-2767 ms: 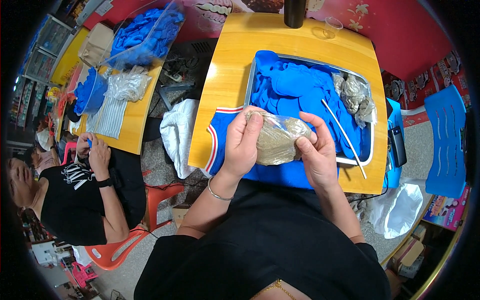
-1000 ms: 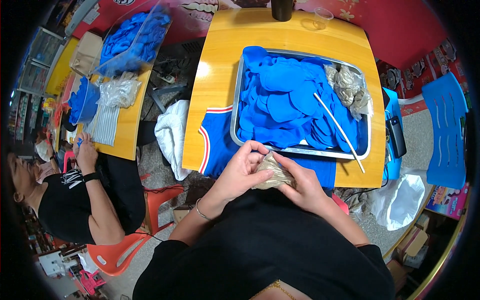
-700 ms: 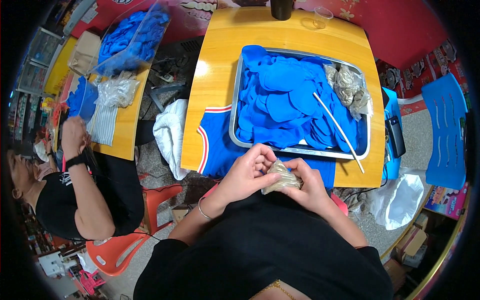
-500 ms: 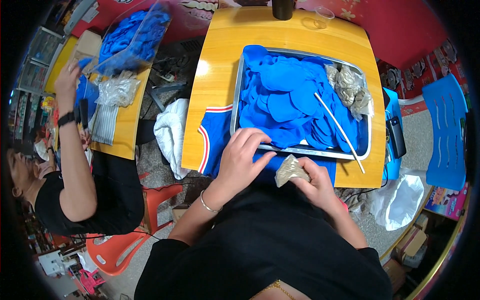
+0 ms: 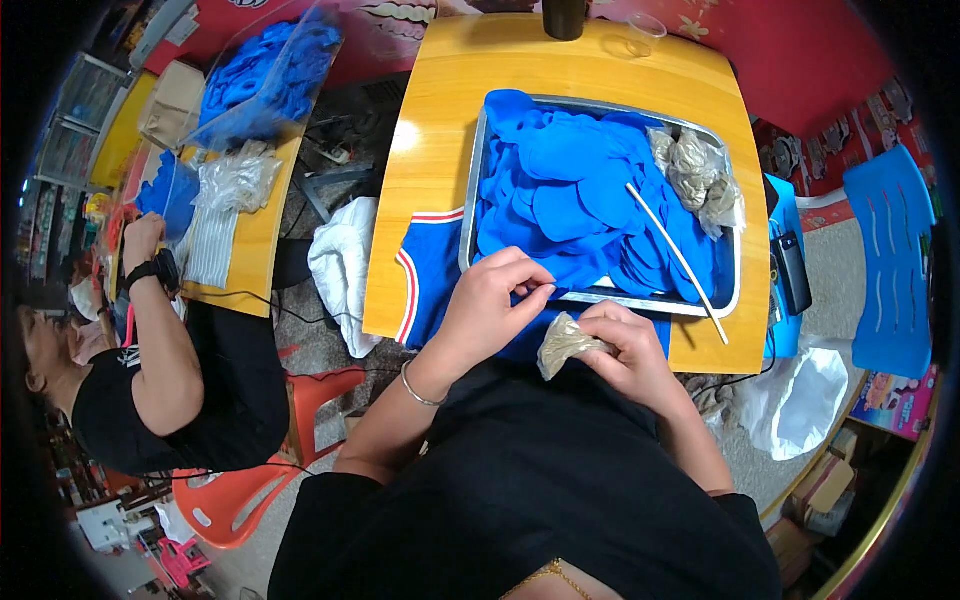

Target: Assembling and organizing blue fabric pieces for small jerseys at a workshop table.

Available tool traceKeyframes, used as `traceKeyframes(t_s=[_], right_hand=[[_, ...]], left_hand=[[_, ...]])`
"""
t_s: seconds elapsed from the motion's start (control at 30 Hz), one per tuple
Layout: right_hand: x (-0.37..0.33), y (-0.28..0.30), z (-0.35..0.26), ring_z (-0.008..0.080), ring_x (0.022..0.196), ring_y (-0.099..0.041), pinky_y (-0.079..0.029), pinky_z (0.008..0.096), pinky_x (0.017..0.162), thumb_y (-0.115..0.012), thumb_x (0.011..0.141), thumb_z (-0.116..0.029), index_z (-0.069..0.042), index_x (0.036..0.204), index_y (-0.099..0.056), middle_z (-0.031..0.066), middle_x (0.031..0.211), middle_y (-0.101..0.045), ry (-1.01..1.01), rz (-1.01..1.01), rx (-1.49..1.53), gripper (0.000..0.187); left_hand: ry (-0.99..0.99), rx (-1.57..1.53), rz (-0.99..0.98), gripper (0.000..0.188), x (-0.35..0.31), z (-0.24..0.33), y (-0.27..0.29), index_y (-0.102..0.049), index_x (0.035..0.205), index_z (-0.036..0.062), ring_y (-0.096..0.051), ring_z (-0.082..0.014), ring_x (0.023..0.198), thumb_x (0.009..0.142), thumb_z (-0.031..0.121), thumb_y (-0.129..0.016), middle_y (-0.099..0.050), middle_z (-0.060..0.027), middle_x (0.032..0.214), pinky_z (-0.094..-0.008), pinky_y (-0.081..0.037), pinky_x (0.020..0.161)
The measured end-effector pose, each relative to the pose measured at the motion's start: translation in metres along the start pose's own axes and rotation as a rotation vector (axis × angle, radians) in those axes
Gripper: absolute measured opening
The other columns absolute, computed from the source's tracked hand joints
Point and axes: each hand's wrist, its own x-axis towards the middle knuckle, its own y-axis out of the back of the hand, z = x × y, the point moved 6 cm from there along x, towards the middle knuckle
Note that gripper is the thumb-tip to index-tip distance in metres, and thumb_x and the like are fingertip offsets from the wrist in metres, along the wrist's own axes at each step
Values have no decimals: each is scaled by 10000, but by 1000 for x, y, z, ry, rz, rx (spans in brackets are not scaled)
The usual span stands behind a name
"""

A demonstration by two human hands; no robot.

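Note:
My right hand [image 5: 630, 352] is closed round a small clear plastic bag [image 5: 562, 345] with greyish-brown contents, held just in front of the table's near edge. Left of it, my left hand [image 5: 492, 308] has its thumb and fingertips pressed together at the tray's near rim; what they pinch, if anything, is hidden. Just beyond lies a metal tray [image 5: 738, 285] heaped with thin, rounded blue pieces [image 5: 570, 205] that look like fabric. Several similar small bags [image 5: 692, 170] lie at the tray's right end. A white stick [image 5: 680, 262] slants over its near right side.
A blue jersey with red-and-white trim [image 5: 425, 275] lies under the tray on the yellow table [image 5: 440, 110]. A dark cup [image 5: 563, 20] and a clear plastic cup [image 5: 645, 35] stand at the far edge. At left, a co-worker [image 5: 165, 370] sits by another table with a blue-filled clear bin [image 5: 265, 75].
My left thumb and fingers, apart before, have come together. My right hand has shifted slightly left with the bag. The co-worker's raised hand has come down to the other table.

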Motion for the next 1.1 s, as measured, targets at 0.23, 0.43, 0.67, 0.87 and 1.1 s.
traceKeyframes(t_s=[0.23, 0.43, 0.67, 0.87, 1.1], right_hand=[[8, -13, -1, 178, 744, -612, -460, 277, 666, -688, 757, -89, -5, 987, -554, 88, 830, -619, -115, -32, 91, 279], [10, -16, 5, 73, 761, -533, -426, 212, 672, -671, 765, -39, 33, 1119, -493, 40, 851, -587, -214, 3, 307, 403], [11, -12, 7, 89, 804, -561, -447, 231, 720, -674, 765, -41, 22, 1133, -537, 51, 893, -612, -197, -25, 280, 398], [11, -6, 9, 107, 818, -586, -459, 243, 732, -664, 767, -32, 6, 1086, -578, 64, 911, -630, -164, 44, 294, 333], [13, -2, 9, 79, 790, -552, -441, 215, 702, -633, 800, -43, 28, 1044, -559, 43, 864, -604, -204, 79, 197, 265]], left_hand=[[275, -574, 47, 57, -18, -10, 0, -610, 849, -30, -557, -90, 727, 800, -5, -622, -537, -55, 825, -205, -478, 616], [291, -719, 9, 77, -24, -11, 0, -598, 889, -46, -536, -81, 785, 815, -26, -593, -510, -44, 874, -190, -483, 635], [269, -754, -62, 64, -24, -10, -1, -587, 881, -50, -525, -75, 770, 824, -21, -585, -499, -41, 875, -173, -462, 611], [290, -770, -13, 43, -25, -8, -2, -582, 865, -39, -517, -60, 722, 828, -16, -585, -504, -32, 872, -159, -434, 586], [175, -558, 55, 56, -22, -1, 4, -589, 867, -14, -518, -66, 688, 813, 0, -600, -537, -34, 845, -186, -413, 559]])
